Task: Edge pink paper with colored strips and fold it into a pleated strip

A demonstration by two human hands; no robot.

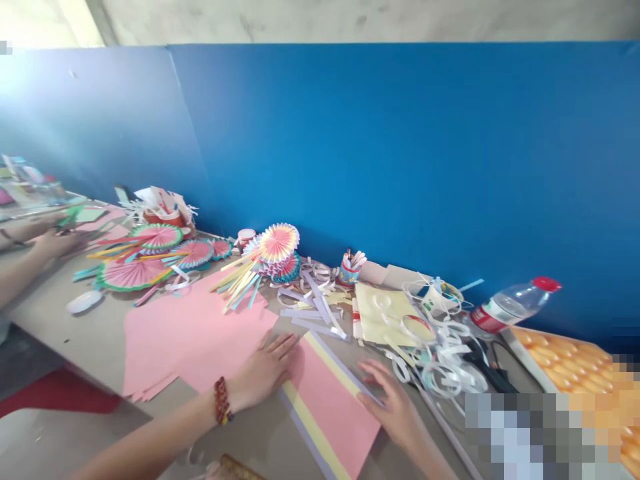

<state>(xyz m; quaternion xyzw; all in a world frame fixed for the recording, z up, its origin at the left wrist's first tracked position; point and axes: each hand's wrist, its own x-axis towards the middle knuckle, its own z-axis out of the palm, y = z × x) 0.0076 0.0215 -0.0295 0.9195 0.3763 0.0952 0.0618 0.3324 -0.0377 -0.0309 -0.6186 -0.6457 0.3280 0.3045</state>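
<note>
A pink paper sheet (333,407) with a yellow and lavender stripe along its edges lies near the table's front edge. My left hand (263,373), with a red bead bracelet on the wrist, rests flat on its left side, fingers stretched out. My right hand (393,403) lies open on the sheet's right edge, fingers flat and apart. Neither hand holds anything. Larger pink sheets (185,333) lie just left of my left hand.
Folded paper fans (157,237) and a round fan (277,243) with coloured strips sit further back. White paper strips (440,347), a yellow sheet (383,313), a small pen cup (349,270), a plastic bottle (515,303) and an orange tray (565,363) lie right. Another person's hands (47,243) work far left.
</note>
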